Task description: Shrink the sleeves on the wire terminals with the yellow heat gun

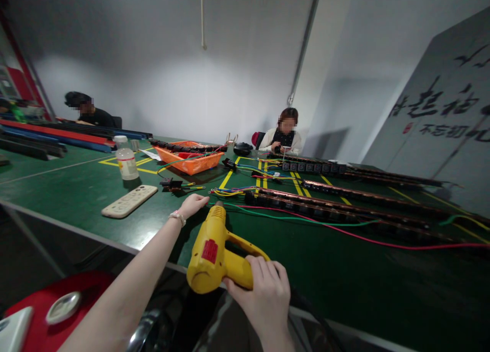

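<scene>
My right hand [264, 288] is wrapped round the handle of a yellow heat gun [212, 247] with a red label. The gun's nozzle points away from me, toward the wires. My left hand [194, 205], with a bracelet at the wrist, is closed in a pinch just left of the nozzle. A green wire [275, 215] runs from its fingertips to the right; the pinched end itself is hidden. Just beyond the fingertips lie yellow and blue wires [233, 191] with bare terminals. They come out of a long dark strip assembly with copper-coloured edges [306, 205].
More long strips [367, 193] and a red wire [344, 231] lie to the right on the green table [161, 242]. Left stand a bottle [126, 160], a phone [129, 201] and an orange basket [191, 164]. Two people sit across. A red stool [86, 291] is below left.
</scene>
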The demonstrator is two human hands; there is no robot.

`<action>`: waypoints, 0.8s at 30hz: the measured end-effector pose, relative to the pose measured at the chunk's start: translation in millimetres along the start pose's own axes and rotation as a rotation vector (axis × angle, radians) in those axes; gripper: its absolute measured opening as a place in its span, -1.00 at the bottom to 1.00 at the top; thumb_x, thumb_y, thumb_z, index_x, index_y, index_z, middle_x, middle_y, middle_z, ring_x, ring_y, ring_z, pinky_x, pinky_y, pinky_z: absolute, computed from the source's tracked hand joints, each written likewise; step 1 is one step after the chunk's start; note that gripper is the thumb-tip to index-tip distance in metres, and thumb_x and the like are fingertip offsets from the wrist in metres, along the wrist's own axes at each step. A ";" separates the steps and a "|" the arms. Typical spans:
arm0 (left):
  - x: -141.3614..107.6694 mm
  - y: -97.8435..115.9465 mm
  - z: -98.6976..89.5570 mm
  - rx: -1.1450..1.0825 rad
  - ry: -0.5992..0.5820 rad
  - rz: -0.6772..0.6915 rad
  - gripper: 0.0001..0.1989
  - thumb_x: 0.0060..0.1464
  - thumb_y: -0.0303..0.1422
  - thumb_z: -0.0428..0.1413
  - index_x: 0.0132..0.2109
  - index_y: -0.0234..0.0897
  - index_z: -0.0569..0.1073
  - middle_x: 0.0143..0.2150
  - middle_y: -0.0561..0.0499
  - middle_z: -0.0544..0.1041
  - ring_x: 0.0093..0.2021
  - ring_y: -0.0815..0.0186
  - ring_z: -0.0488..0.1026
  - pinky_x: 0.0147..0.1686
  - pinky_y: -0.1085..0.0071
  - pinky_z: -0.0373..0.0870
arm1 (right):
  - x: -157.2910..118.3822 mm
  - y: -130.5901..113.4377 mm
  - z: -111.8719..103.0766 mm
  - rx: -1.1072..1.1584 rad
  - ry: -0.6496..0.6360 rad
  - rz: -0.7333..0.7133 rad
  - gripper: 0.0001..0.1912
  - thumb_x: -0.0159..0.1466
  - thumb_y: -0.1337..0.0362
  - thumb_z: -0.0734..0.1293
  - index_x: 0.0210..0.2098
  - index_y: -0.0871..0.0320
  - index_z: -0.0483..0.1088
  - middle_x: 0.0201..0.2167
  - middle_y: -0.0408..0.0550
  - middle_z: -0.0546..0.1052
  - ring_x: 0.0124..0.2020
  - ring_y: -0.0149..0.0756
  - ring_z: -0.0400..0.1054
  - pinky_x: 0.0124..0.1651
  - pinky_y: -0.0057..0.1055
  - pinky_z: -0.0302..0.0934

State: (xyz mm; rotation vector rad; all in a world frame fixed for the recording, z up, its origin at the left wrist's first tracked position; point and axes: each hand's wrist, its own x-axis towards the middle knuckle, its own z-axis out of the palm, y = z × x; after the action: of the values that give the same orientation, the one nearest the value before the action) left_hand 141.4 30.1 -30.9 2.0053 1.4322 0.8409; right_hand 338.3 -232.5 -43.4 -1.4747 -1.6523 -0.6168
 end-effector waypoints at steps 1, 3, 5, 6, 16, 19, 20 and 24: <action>1.1 -1.6 0.8 0.006 0.006 0.002 -0.45 -0.09 0.13 -0.06 -0.67 -0.26 0.17 -0.72 0.13 0.08 -0.64 0.44 -0.01 -0.54 0.39 -0.17 | 0.3 -1.3 1.9 0.007 -0.002 -0.008 -0.53 0.15 -0.13 0.23 -0.29 0.19 0.37 -0.44 -0.08 0.46 -0.34 -0.27 0.33 -0.07 -0.24 0.06; 3.2 -4.6 2.0 0.006 0.012 0.003 -0.44 -0.08 0.13 -0.06 -0.67 -0.27 0.18 -0.72 0.13 0.10 -0.64 0.44 -0.01 -0.54 0.39 -0.17 | 0.5 -2.7 4.0 0.008 0.007 -0.018 -0.52 0.14 -0.14 0.23 -0.30 0.19 0.37 -0.44 -0.08 0.46 -0.34 -0.28 0.34 -0.08 -0.25 0.07; 4.5 -6.2 2.4 -0.011 0.010 0.005 -0.44 -0.09 0.14 -0.05 -0.67 -0.27 0.19 -0.72 0.13 0.10 -0.63 0.45 -0.01 -0.55 0.40 -0.18 | 0.7 -2.8 4.1 0.006 0.022 -0.024 -0.50 0.16 -0.15 0.21 -0.30 0.19 0.38 -0.44 -0.07 0.47 -0.34 -0.28 0.34 -0.08 -0.26 0.07; 4.5 -6.2 2.2 -0.024 0.006 0.007 -0.44 -0.10 0.14 -0.04 -0.67 -0.27 0.19 -0.72 0.13 0.11 -0.63 0.45 -0.01 -0.55 0.40 -0.18 | 0.9 -2.5 3.5 0.012 0.026 -0.023 -0.50 0.17 -0.16 0.20 -0.30 0.19 0.38 -0.44 -0.07 0.47 -0.34 -0.28 0.35 -0.07 -0.26 0.07; -2.1 2.8 -3.1 -0.086 -0.046 0.029 -0.44 -0.13 0.17 -0.04 -0.66 -0.26 0.15 -0.70 0.14 0.07 -0.62 0.46 -0.03 -0.54 0.40 -0.18 | 0.7 29.6 -18.0 0.027 -0.014 0.011 -0.52 0.17 -0.15 0.22 -0.30 0.16 0.40 -0.38 -0.08 0.51 -0.31 -0.28 0.35 -0.04 -0.28 0.05; 0.4 -0.9 -1.7 -0.097 -0.044 0.018 -0.45 -0.13 0.15 -0.03 -0.66 -0.26 0.16 -0.70 0.14 0.08 -0.63 0.45 -0.01 -0.54 0.40 -0.17 | -1.1 47.2 -30.2 -0.017 -0.058 0.003 -0.58 0.27 -0.06 0.15 -0.28 0.15 0.41 -0.34 -0.07 0.53 -0.30 -0.31 0.36 -0.07 -0.32 0.04; 1.0 -1.7 -1.3 -0.103 -0.043 0.014 -0.45 -0.14 0.15 -0.02 -0.66 -0.26 0.17 -0.70 0.14 0.09 -0.63 0.45 0.00 -0.54 0.40 -0.17 | -1.6 53.1 -34.9 -0.026 -0.065 0.014 -0.60 0.31 -0.01 0.12 -0.29 0.14 0.41 -0.34 -0.08 0.53 -0.32 -0.33 0.35 -0.09 -0.34 0.05; 0.7 -1.4 -1.3 -0.108 -0.044 -0.004 -0.46 -0.14 0.14 0.00 -0.65 -0.27 0.19 -0.70 0.14 0.11 -0.63 0.45 0.01 -0.54 0.41 -0.17 | -4.3 77.6 -53.1 -0.113 -0.045 0.027 -0.61 0.35 0.07 0.07 -0.37 0.13 0.40 -0.42 -0.13 0.54 -0.39 -0.37 0.35 -0.13 -0.37 0.06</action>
State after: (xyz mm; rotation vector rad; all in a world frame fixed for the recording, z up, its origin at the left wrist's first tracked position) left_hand 139.8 31.2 -30.9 1.9279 1.3366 0.8487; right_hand 426.6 -262.3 -30.3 -1.6003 -1.6518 -0.6762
